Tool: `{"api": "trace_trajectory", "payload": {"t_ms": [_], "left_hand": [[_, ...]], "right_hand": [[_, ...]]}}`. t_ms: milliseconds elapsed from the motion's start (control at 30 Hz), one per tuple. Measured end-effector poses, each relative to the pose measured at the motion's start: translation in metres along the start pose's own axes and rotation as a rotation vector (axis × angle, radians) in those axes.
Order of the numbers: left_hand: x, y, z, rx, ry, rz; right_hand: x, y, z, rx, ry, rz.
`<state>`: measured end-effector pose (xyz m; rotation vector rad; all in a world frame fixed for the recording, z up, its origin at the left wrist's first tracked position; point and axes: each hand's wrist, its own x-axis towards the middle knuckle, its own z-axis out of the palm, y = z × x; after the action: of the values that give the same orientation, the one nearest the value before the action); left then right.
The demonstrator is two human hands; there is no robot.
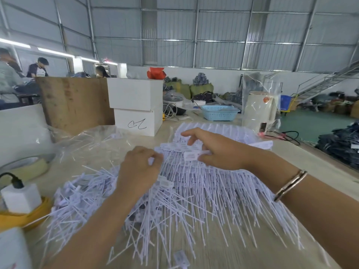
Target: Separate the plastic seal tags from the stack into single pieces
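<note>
A stack of joined white plastic seal tags (223,183) lies on the table in front of me, its thin tails fanning toward me. A loose heap of single tags (91,193) spreads to the left and front. My left hand (138,167) has its fingers curled, pinching the head of a tag at the stack's left end. My right hand (217,150) grips a row of tag heads at the top of the stack, thumb under and index finger stretched out over them.
Two white boxes (136,107) and a wooden board (75,103) stand behind. A blue basket (219,112) and a wrapped white appliance (260,111) sit at the back right. Tape rolls (25,167), a yellow roll with a white plug block (21,206) lie left. Clear plastic wrap (91,140) is spread behind.
</note>
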<state>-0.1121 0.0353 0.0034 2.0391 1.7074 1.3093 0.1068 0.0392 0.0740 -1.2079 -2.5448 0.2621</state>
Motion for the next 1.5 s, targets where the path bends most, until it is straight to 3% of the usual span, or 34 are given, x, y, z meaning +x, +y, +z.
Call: {"api": "trace_trajectory", "payload": {"t_ms": [133,267,433,567,700,833,900,1000,1167,1267,1333,1400,1500], "left_hand": [[-0.01,0.035,0.013,-0.463,-0.175,0.039],[-0.008,0.045,0.023,-0.489,-0.121,0.03],[-0.008,0.042,0.026,-0.494,-0.142,0.044],[-0.009,0.048,0.029,-0.523,-0.16,-0.028],[-0.006,0.049,0.028,-0.854,-0.223,-0.221],[0.003,0.037,0.022,-1.346,-0.122,-0.65],[0.005,0.021,0.019,-1.154,-0.018,-0.585],[0.005,0.005,0.016,-0.561,0.09,-0.343],[0.005,-0.009,0.014,-0.014,0.079,-0.057],[-0.002,-0.009,0.013,-0.171,0.162,0.098],[-0.007,-0.001,0.012,-0.411,0.041,0.135],[-0.011,0.005,0.013,-0.506,-0.032,0.144],[-0.012,0.009,0.013,-0.584,0.072,0.156]], "right_hand": [[0.006,-0.003,0.003,0.058,0.023,-0.075],[0.004,-0.005,0.002,0.053,0.015,-0.039],[-0.001,-0.001,-0.011,-0.29,-0.16,0.114],[0.0,-0.006,-0.008,-0.231,-0.115,0.067],[-0.001,-0.007,-0.004,-0.363,0.103,-0.045],[-0.005,-0.009,-0.008,-0.411,0.316,-0.163],[-0.007,-0.012,-0.014,-0.434,0.31,-0.146],[-0.006,-0.013,-0.016,-0.578,0.213,-0.091],[0.005,-0.025,-0.007,-0.489,0.03,0.053],[0.015,-0.038,0.0,-0.287,-0.095,0.08],[0.022,-0.046,0.0,-0.216,-0.124,0.05],[0.026,-0.049,0.0,-0.176,-0.112,0.022],[0.025,-0.051,-0.003,-0.161,-0.083,0.039]]}}
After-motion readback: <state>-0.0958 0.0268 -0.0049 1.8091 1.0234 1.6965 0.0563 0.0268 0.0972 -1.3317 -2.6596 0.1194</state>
